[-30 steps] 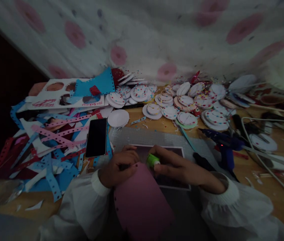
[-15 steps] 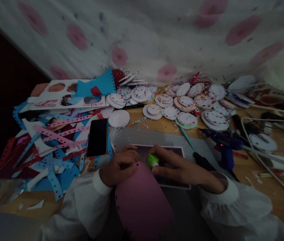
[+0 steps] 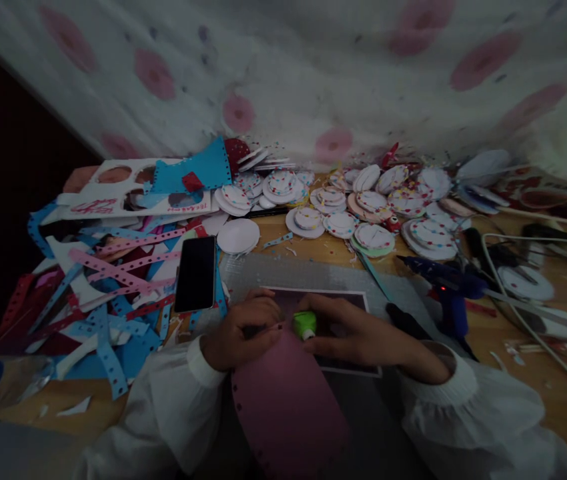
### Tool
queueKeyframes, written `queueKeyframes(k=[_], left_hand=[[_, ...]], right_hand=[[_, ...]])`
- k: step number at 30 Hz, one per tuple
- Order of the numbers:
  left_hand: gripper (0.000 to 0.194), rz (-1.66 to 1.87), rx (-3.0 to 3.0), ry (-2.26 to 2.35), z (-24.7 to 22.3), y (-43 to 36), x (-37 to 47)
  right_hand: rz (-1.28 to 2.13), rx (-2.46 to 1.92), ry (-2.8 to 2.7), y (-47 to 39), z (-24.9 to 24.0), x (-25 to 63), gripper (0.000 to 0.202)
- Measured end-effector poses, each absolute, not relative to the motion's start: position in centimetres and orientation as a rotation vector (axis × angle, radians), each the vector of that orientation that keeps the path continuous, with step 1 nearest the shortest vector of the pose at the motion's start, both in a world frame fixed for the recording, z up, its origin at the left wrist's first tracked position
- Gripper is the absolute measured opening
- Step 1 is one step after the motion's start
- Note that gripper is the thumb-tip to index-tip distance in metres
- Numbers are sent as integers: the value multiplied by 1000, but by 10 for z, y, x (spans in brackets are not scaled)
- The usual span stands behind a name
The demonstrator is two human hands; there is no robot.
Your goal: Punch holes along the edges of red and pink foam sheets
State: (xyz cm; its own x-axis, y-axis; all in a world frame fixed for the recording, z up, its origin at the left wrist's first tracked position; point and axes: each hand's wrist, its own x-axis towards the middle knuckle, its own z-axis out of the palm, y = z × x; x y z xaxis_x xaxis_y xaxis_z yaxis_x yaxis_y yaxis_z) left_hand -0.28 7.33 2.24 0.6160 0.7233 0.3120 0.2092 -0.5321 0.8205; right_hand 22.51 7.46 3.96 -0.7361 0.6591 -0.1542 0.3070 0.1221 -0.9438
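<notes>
My left hand [image 3: 247,333] is closed on the top left edge of a pink paper sheet [image 3: 288,400], pressing it between thumb and fingers. A row of small dark holes runs along the sheet's left edge. Between the thumb and fingers of my right hand [image 3: 353,333] is a small lime-green paper punch [image 3: 305,323] with a whitish lower part, close to the sheet's top edge. Whether paper sits inside the punch cannot be made out. Under both hands lies a dark picture card [image 3: 356,300] with a pale border.
A phone [image 3: 196,275] lies left, beside piled punched paper strips [image 3: 108,327]. Several layered white paper discs [image 3: 308,219] line the back. To the right are a blue glue gun [image 3: 446,287], scissors [image 3: 376,277] and a white cable [image 3: 513,307]. A grey mat [image 3: 293,270] covers the table's middle.
The green punch has tilted slightly in my right hand. My left hand and the pink sheet have shifted a little to the right.
</notes>
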Motion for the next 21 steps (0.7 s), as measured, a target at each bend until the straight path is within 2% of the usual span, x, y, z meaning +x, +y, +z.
queueKeyframes(k=[9, 21], left_hand=[[14, 997, 2007, 686, 16, 72, -3], [25, 962, 1987, 739, 17, 71, 0]], right_hand=[[1647, -933, -2094, 74, 40, 223, 25], [1639, -1004, -2125, 73, 41, 223, 28]])
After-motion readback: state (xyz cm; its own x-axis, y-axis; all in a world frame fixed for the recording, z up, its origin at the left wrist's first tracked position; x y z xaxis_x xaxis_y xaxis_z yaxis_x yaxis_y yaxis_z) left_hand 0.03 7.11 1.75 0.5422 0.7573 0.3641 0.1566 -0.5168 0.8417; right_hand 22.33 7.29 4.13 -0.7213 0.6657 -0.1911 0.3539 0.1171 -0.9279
